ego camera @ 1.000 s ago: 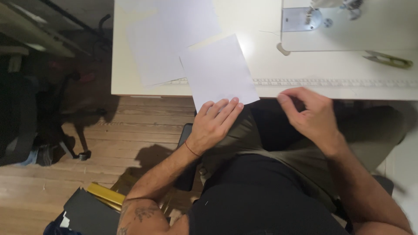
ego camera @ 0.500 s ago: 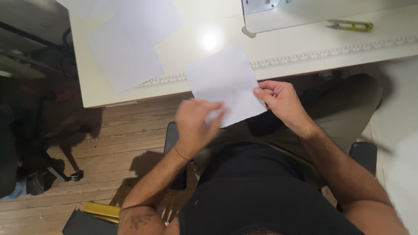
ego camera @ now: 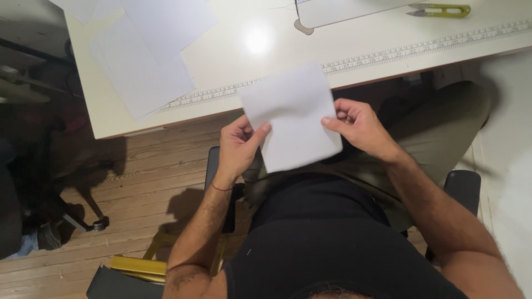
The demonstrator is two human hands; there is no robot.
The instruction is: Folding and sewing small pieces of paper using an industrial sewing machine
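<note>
The left hand (ego camera: 238,147) pinched the white sheet (ego camera: 291,116) at its nine o'clock edge, thumb on top; the right hand (ego camera: 360,127) gripped the three o'clock edge likewise, fingers closed on paper, likely to keep it flat and taut. The sheet hung over the lap, just below the counter (ego camera: 233,50) edge, its long axis running from eleven to five o'clock.

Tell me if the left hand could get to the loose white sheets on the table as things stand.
Probably yes: the left hand pinches the white sheet just below the table edge, and nothing lies between it and the loose sheets.
</note>
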